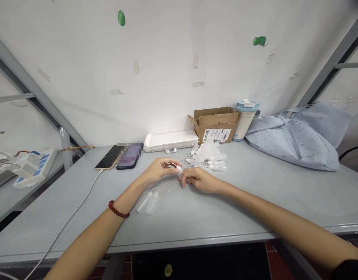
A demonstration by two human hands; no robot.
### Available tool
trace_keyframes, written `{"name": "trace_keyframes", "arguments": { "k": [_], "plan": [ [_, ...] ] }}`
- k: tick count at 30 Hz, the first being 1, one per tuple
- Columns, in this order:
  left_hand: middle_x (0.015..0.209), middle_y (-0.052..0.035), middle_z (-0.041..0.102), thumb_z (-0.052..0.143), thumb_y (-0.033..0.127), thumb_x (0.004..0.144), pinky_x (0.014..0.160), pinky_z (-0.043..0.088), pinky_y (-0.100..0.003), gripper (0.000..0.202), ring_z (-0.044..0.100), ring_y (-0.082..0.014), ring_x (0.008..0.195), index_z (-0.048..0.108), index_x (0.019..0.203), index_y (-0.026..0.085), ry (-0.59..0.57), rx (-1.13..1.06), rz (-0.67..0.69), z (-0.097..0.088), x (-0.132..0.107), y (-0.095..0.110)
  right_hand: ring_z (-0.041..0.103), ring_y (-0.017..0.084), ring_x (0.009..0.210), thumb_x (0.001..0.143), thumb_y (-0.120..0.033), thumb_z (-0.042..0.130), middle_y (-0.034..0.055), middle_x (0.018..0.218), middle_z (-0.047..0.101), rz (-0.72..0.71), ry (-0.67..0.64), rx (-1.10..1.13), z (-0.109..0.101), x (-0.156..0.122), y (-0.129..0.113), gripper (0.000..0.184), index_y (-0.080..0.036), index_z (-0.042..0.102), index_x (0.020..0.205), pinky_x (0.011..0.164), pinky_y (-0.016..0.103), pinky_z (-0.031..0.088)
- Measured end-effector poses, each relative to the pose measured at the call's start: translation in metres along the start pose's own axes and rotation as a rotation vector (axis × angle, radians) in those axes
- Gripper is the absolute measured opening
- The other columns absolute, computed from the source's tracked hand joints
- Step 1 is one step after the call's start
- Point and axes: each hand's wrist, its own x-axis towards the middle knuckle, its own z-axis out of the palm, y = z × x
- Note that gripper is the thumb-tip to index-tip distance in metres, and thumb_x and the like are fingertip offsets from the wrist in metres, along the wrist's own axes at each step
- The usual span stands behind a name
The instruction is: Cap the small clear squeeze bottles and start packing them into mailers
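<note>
Two bare forearms (88, 239) reach in nearest the camera, the left ringed by a dark red beaded bracelet (118, 210), the right ending in a black sleeve (349, 269). Over the middle of the grey table (213, 221), the left hand (159, 171) pinches the white top of a small translucent plastic bottle (180, 175), while the right hand (200, 180) has its fingers closed on the bottle's body. Just below the left hand lie two clear plastic bottles with thin bent tubes (151, 204). Beyond the right hand is a heap of similar translucent bottles (210, 153), in front of an open brown cardboard box (216, 126). That box bears a white label (216, 135) with a barcode and a square code; its print is too small to read. Beside it stands a cream cup with a blue lid (243, 122), its blue lettering not legible. At left, two dark-screened phones (109, 157) lie side by side, the right one's screen partly pixelated.
</note>
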Motion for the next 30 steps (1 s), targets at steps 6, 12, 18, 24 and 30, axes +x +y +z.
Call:
{"name": "trace_keyframes", "arguments": {
  "k": [6, 12, 18, 24, 30],
  "plan": [
    [0.095, -0.0078, 0.066, 0.068, 0.028, 0.070, 0.079, 0.043, -0.032, 0.028, 0.058, -0.0175, 0.083, 0.066, 0.095, 0.015, -0.039, 0.041, 0.034, -0.002, -0.003, 0.005, 0.051, 0.011, 0.069, 0.075, 0.001, 0.040, 0.0013, 0.078, 0.061, 0.003, -0.005, 0.018, 0.000, 0.000, 0.000, 0.028, -0.015, 0.063, 0.072, 0.066, 0.023, 0.040],
    [0.094, -0.0075, 0.065, 0.069, 0.035, 0.068, 0.080, 0.043, -0.033, 0.033, 0.059, -0.0191, 0.085, 0.065, 0.093, 0.015, 0.032, 0.102, -0.021, 0.003, -0.004, 0.008, 0.052, 0.011, 0.069, 0.075, 0.001, 0.041, 0.0013, 0.077, 0.061, -0.006, 0.005, -0.006, 0.000, 0.000, 0.000, 0.028, -0.015, 0.063, 0.071, 0.066, 0.023, 0.040],
    [0.075, -0.0042, 0.064, 0.068, 0.040, 0.067, 0.068, 0.045, -0.030, 0.031, 0.060, -0.0175, 0.070, 0.064, 0.082, 0.014, 0.088, 0.192, -0.049, 0.007, -0.005, 0.010, 0.052, 0.011, 0.070, 0.075, 0.002, 0.041, 0.0007, 0.077, 0.061, -0.017, 0.004, -0.018, 0.001, 0.000, 0.002, 0.029, -0.016, 0.063, 0.072, 0.066, 0.023, 0.040],
    [0.082, -0.0049, 0.066, 0.067, 0.038, 0.068, 0.071, 0.045, -0.030, 0.032, 0.060, -0.0175, 0.074, 0.065, 0.089, 0.014, 0.078, 0.219, -0.025, 0.006, -0.007, 0.016, 0.051, 0.011, 0.068, 0.075, 0.003, 0.041, 0.0010, 0.076, 0.061, -0.022, 0.003, -0.021, 0.000, 0.000, 0.000, 0.029, -0.015, 0.063, 0.071, 0.066, 0.022, 0.039],
    [0.097, -0.0076, 0.064, 0.065, 0.036, 0.071, 0.074, 0.045, -0.028, 0.030, 0.058, -0.0171, 0.080, 0.063, 0.093, 0.015, 0.059, 0.233, 0.053, 0.004, -0.008, 0.016, 0.051, 0.011, 0.067, 0.075, 0.002, 0.041, 0.0012, 0.075, 0.061, -0.015, 0.001, -0.022, 0.000, 0.000, -0.001, 0.029, -0.015, 0.063, 0.071, 0.065, 0.023, 0.039]
  ]
}}
